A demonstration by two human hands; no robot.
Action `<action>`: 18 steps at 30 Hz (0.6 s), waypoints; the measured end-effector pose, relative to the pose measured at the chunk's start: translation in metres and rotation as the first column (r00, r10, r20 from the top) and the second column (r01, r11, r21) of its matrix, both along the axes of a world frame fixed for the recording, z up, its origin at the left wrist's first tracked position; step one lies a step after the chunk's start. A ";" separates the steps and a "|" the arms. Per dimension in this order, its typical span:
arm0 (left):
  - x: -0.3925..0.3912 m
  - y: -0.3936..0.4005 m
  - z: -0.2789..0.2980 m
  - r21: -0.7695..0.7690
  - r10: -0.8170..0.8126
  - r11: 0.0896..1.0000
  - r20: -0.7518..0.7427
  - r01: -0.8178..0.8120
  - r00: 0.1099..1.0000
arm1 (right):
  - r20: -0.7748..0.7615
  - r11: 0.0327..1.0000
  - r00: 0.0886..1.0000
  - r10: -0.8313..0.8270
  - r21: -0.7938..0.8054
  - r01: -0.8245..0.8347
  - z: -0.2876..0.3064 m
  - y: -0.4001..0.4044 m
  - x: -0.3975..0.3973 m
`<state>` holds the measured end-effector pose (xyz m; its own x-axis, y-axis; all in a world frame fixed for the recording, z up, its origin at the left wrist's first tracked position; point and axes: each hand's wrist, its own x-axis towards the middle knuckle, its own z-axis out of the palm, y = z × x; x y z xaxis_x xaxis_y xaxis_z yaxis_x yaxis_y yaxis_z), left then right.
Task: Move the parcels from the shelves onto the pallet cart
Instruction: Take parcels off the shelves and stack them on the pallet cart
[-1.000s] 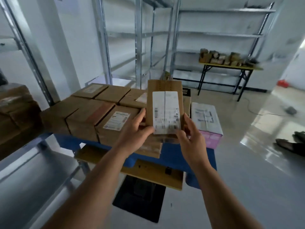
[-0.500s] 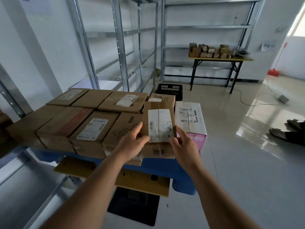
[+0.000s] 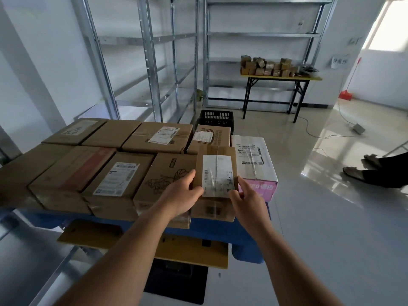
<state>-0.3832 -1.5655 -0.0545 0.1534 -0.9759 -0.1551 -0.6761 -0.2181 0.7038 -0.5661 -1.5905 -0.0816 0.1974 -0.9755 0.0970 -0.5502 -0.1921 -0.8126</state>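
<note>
Head view, what changed: the small parcel point(image 3: 216, 173) has been brought down from up in the air, and it is now seen low over the row of boxes at the near edge of the pallet cart point(image 3: 212, 230).
Head view, what that means: the parcel looks nearly put down, so this one move seems almost done; whether it already rests on the box under it cannot be told.
Head view, where the parcel is: it is held flat, label up, between the brown box with the drawing point(image 3: 163, 180) and the white and pink box point(image 3: 254, 164).
Head view, left hand point(image 3: 181, 195): the parcel's near left corner is gripped, with the thumb laid on top and the other fingers curled under it.
Head view, right hand point(image 3: 247, 199): the near right corner is pinched, with the fingers point(image 3: 241, 184) bent round the edge.
Head view, the shelves point(image 3: 154, 62): no parcels are seen on the metal racks behind the cart.
Head view, farther back: many small boxes point(image 3: 268, 67) are piled on a tabletop point(image 3: 313, 78) by the wall.
</note>
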 end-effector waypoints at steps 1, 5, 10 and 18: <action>0.000 -0.002 -0.001 0.007 -0.004 1.000 0.015 0.004 1.000 | 0.002 1.000 1.000 0.003 0.006 -0.003 -0.001 -0.001 0.001; 0.001 -0.009 -0.002 0.039 -0.070 0.997 0.101 0.066 0.992 | 0.000 0.999 1.000 -0.002 0.036 0.002 -0.005 -0.008 0.004; 0.001 -0.016 -0.001 0.127 -0.140 0.986 0.256 0.110 0.957 | -0.006 0.994 1.000 0.002 0.107 -0.001 -0.010 -0.016 0.006; 0.002 -0.023 -0.002 0.144 -0.237 0.971 0.433 0.192 0.870 | -0.198 0.972 0.980 0.022 0.235 0.026 -0.017 -0.029 0.007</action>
